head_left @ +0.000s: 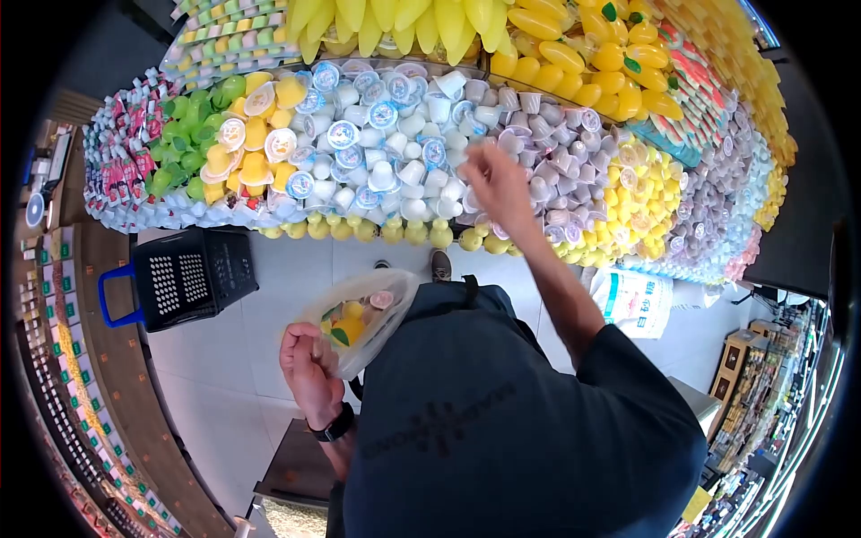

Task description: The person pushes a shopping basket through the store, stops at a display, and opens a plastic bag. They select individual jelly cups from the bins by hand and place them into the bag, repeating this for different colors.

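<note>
One bag in left hand.

Right hand is stretched out, fingers down on the heaped small cups, where the white, blue-lidded cups meet the pale lilac cups. The hand is blurred, so its grip is unclear.

Left hand is held close to the body, fist closed on the neck of a clear plastic bag. Yellow and pink pieces show inside the bag. There is a dark watch on that wrist.

A black basket with a blue handle sits on the pale tiled floor, to the left below the heaps. Orange-yellow cups and green sweets lie left of the white ones. Yellow fruit shapes are piled behind.
</note>
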Action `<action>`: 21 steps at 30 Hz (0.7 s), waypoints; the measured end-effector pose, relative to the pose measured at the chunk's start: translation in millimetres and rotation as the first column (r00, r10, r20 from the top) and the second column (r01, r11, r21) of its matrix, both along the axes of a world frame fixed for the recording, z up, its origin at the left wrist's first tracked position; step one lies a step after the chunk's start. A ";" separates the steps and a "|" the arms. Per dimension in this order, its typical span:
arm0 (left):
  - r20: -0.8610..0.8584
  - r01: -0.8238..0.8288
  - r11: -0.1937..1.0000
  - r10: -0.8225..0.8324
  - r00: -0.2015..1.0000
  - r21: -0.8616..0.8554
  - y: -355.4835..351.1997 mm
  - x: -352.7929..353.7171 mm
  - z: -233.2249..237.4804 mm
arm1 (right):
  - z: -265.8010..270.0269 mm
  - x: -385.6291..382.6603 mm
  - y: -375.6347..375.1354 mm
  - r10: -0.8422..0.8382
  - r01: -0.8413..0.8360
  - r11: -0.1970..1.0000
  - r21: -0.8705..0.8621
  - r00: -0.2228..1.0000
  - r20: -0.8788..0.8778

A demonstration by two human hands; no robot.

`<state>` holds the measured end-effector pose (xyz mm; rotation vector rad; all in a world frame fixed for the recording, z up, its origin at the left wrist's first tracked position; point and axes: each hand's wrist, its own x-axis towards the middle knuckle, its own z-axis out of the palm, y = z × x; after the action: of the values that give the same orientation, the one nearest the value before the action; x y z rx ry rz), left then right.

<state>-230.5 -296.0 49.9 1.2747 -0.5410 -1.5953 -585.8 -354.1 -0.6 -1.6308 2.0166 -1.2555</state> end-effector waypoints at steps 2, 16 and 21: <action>0.018 -0.016 1.000 0.016 1.000 -0.013 3.6 5.1 -1.7 | 3.7 -23.9 -37.3 -0.116 0.048 0.977 -0.210 0.939 -0.324; -0.045 -0.097 0.995 0.095 0.994 -0.027 22.8 19.6 -8.4 | -11.7 -16.9 -128.8 -0.487 0.466 0.873 -0.145 0.822 -0.296; 0.053 -0.052 0.995 0.057 0.997 -0.080 15.7 11.7 -3.1 | 24.4 -4.4 -68.9 -0.222 0.258 0.916 -0.307 0.964 0.149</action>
<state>-218.9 -280.3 46.8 1.2676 -0.5929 -1.4831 -590.2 -423.1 23.8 -1.4283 2.0748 -1.8091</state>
